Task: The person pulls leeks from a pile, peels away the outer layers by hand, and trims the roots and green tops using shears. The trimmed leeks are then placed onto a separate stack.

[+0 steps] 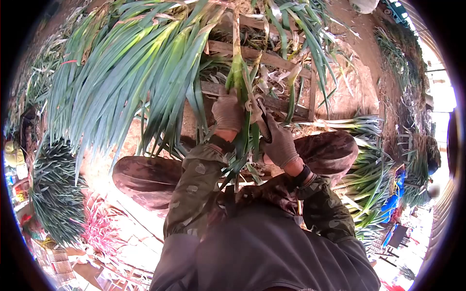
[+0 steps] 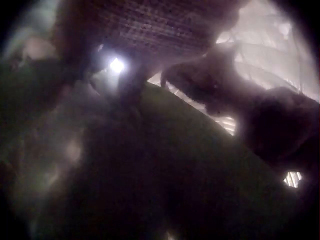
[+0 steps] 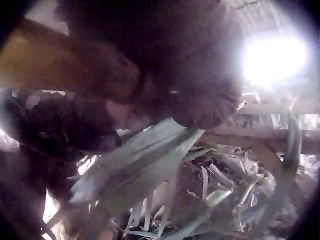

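In the head view my gloved left hand (image 1: 228, 114) grips the green upper part of a leek (image 1: 237, 72), its pale stalk pointing away from me. Leaves hang below the hand toward my lap. My gloved right hand (image 1: 280, 145), just to the right, holds a slim dark tool (image 1: 264, 127) against the leek's leaves; I cannot tell its kind. The right wrist view shows a broad leaf (image 3: 140, 165) below that hand, and a yellow-brown bar (image 3: 50, 60) beside it. Dark and blurred, the left wrist view has a green leaf (image 2: 190, 155) filling its lower part.
A large heap of leeks (image 1: 131, 72) spreads at the front left. Wooden slats (image 1: 272, 58) with leaf scraps lie ahead. More leeks (image 1: 364, 179) are piled to the right, and a dense bundle (image 1: 57, 194) stands at the left. Pink strands (image 1: 102, 223) lie behind it.
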Available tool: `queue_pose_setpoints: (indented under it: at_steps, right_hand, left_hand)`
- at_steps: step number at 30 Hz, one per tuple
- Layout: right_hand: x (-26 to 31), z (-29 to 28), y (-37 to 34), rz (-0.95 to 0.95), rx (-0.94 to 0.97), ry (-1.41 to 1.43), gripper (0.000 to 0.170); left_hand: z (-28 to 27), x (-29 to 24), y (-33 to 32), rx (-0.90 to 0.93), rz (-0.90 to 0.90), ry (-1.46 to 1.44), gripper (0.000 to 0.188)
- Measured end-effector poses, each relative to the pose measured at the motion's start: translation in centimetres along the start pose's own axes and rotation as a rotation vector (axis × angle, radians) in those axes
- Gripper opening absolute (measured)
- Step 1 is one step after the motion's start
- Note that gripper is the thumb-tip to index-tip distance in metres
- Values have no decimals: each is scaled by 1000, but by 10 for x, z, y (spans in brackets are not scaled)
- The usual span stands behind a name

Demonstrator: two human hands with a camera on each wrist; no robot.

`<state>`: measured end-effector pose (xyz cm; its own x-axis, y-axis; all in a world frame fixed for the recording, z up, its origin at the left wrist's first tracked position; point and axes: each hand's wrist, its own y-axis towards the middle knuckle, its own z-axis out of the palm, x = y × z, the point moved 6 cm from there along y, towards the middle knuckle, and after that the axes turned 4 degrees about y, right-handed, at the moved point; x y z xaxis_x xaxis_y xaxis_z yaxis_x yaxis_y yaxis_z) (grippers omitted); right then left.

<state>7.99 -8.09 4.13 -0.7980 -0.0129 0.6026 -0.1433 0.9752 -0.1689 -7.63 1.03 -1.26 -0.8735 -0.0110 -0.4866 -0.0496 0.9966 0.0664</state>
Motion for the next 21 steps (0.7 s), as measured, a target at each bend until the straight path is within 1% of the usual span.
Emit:
queue_pose_setpoints:
  at_steps: [3, 6, 9, 12, 15, 17, 19, 21]
  right_hand:
    - [-6, 9, 8, 34, 79, -71, 75]
    - [-5, 11, 14, 79, 98, -149, 78]
    - [-3, 9, 21, 90, 115, -171, 77]
    - [16, -2, 32, -92, 80, -193, 73]
    - [-6, 1, 56, -42, 27, -163, 66]
    - [-18, 8, 78, -120, 10, -194, 64]
    - [-5, -2, 95, -120, 0, -202, 59]
    - [4, -11, 109, -37, 1, -184, 51]
  left_hand:
    - [1, 8, 3, -17, 40, 37, 35]
    - [-3, 8, 6, 89, -22, -53, 38]
    - [-2, 10, 8, 63, 1, -70, 34]
    - [0, 12, 15, 67, -8, -93, 33]
    - [-1, 9, 25, 68, -5, -55, 26]
    - [1, 7, 32, 77, -18, -41, 23]
    - [4, 2, 41, 69, -23, -15, 24]
    - [9, 0, 49, 50, -21, 23, 27]
